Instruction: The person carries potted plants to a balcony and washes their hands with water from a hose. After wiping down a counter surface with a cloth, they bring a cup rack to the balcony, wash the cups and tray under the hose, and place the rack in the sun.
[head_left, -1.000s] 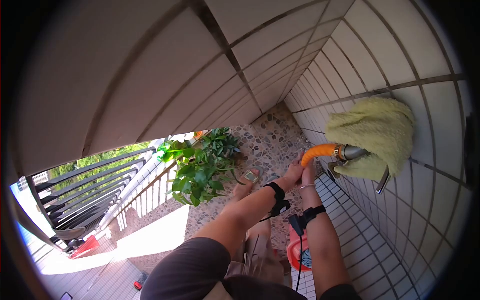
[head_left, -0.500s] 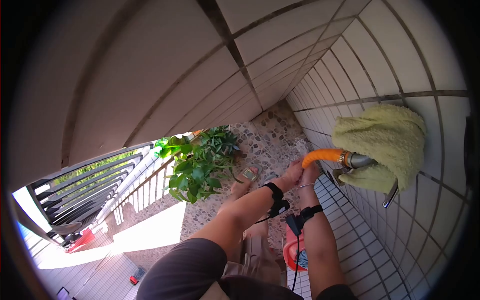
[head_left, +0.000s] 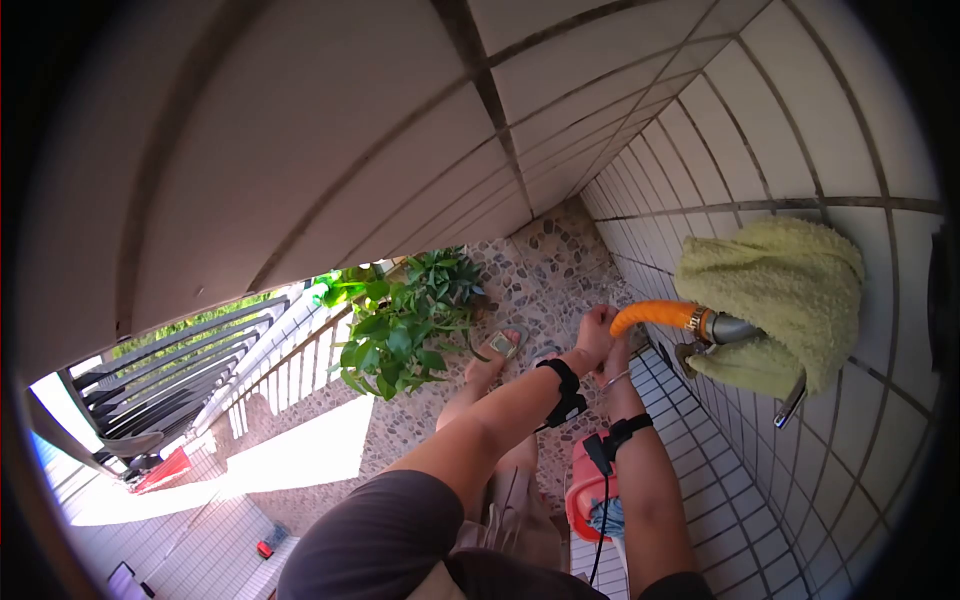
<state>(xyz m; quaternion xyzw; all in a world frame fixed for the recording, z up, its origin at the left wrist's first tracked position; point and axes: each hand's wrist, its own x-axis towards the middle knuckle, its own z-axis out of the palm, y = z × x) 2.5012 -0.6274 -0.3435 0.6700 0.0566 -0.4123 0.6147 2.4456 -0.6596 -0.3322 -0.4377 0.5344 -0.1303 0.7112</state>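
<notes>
An orange hose (head_left: 655, 318) is clamped to a metal tap (head_left: 735, 328) on the tiled wall and bends down toward my hands. My left hand (head_left: 596, 335) is just left of the hose's open end, its fingers curled in. My right hand (head_left: 615, 358), below a thin bracelet, is close against it, partly covered by the hose end and the left hand. Its fingers are mostly hidden. Whether anything small is between the hands I cannot make out. A yellow-green towel (head_left: 775, 290) is draped over the tap, with a metal lever (head_left: 790, 402) showing under it.
A pink bucket (head_left: 580, 505) with blue cloth inside stands by my legs. Leafy potted plants (head_left: 400, 340) are beside my foot on the pebble floor (head_left: 545, 270). White tiled walls (head_left: 680, 160) close in above and to the right; a dark railing (head_left: 180, 360) is at left.
The left hand has shifted slightly up with its fingers more curled in, and both hands remain near the hose end. Splashing water above the hands is less visible. The view has shifted slightly.
</notes>
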